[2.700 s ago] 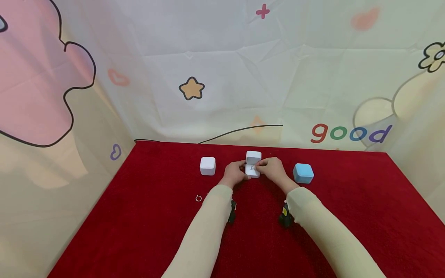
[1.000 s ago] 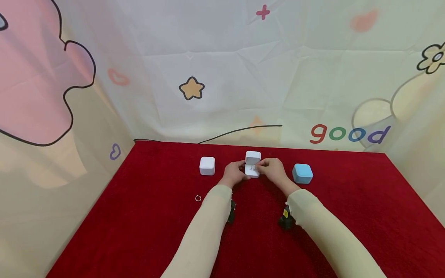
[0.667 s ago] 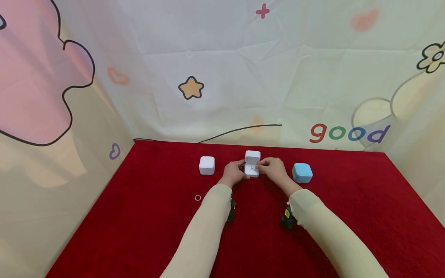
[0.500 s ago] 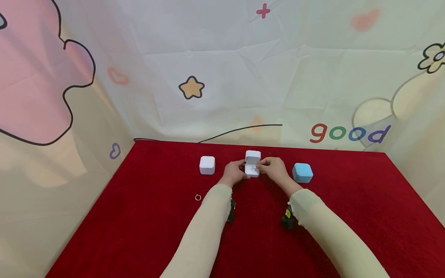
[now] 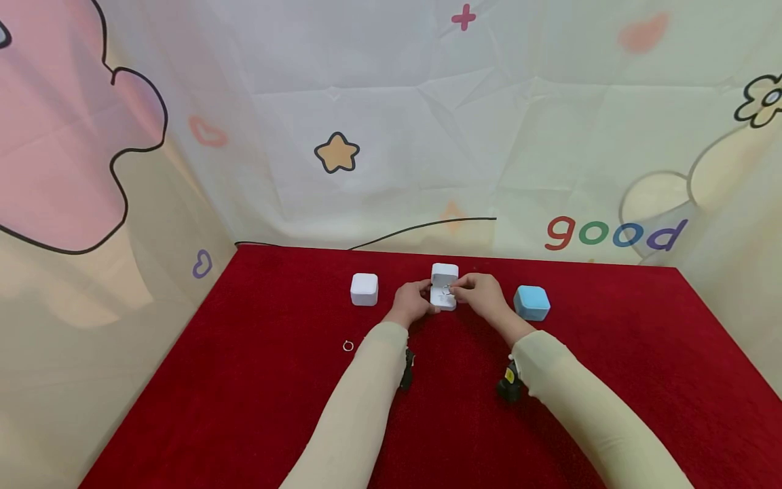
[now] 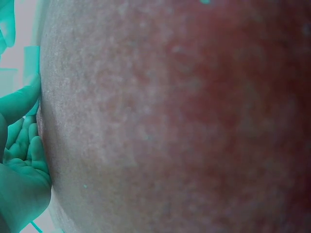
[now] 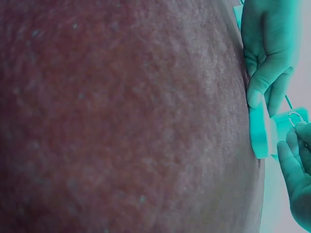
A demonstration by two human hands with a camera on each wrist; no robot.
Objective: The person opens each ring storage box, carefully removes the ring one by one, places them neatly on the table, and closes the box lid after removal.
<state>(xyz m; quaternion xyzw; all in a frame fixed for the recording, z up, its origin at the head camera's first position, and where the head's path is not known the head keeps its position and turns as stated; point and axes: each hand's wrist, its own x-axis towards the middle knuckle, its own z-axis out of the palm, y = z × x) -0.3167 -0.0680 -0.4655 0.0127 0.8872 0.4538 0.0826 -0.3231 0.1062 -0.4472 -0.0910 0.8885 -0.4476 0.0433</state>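
A small white ring box [image 5: 444, 275] stands with its lid up at the back middle of the red-covered table. My left hand [image 5: 411, 303] grips the box's base from the left, and in the left wrist view its thumb [image 6: 24, 99] presses on the side of the box [image 6: 31, 60]. At the box's right edge, my right hand [image 5: 482, 295] pinches a thin ring [image 7: 295, 116] between thumb and fingertips. The ring is in front of the inside of the lid, over the white insert, and its lower part is hidden by the fingertips.
A second ring [image 5: 348, 346] lies on the red cloth [image 5: 256, 380] left of my left forearm. A closed white box [image 5: 364, 290] stands left of my hands and a closed light-blue box [image 5: 532, 303] to their right. Behind the table hangs a printed curtain [image 5: 403, 136].
The ring in my right fingertips has turned and risen slightly from the insert toward the lid. My left hand and the box stay in place.
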